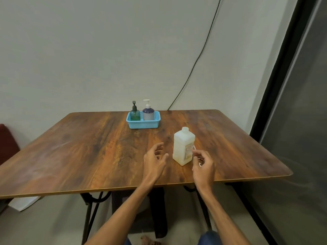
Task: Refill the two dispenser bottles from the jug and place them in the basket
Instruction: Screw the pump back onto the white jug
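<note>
A white plastic jug (pixel 183 146) with its cap on stands upright on the wooden table (pixel 88 147), right of centre. My left hand (pixel 155 161) hovers just left of it, fingers apart and empty. Close to the jug's right side, my right hand (pixel 203 165) has loosely curled fingers and holds nothing. At the table's far edge a light blue basket (pixel 143 125) holds two pump bottles, both upright. One is a green bottle with a dark pump (pixel 135 114). The other is a purple-grey bottle with a white pump (pixel 148 113).
A black cable (pixel 200 55) runs down the wall behind the table. A dark glass panel (pixel 292 121) stands along the right side. A red seat (pixel 7 140) shows at the left edge, and a white object (pixel 24 203) lies on the floor under the table's front left.
</note>
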